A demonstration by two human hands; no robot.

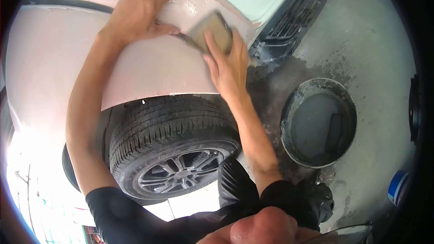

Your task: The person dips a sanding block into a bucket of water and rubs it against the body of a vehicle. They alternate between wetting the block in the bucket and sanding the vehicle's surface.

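Note:
A pale pinkish car body panel (149, 68) with a wet sheen curves above the wheel. My left hand (147, 7) lies on its upper part with the fingers spread and holds nothing. To the right of it, my right hand (228, 63) grips a tan sanding block (210, 34) with a dark edge, slightly blurred. The block rests against the panel, close to its right edge, and hides the surface beneath it. A dark gap between panels runs from the upper left and shows again between my hands.
Below the panel is the wheel with its black tire (172, 122). A ribbed black side step (294, 13) extends to the upper right. On the wet floor stands a black bucket (312, 122) of grey water with a dark object in it. A blue-and-white container (398, 188) is at the right.

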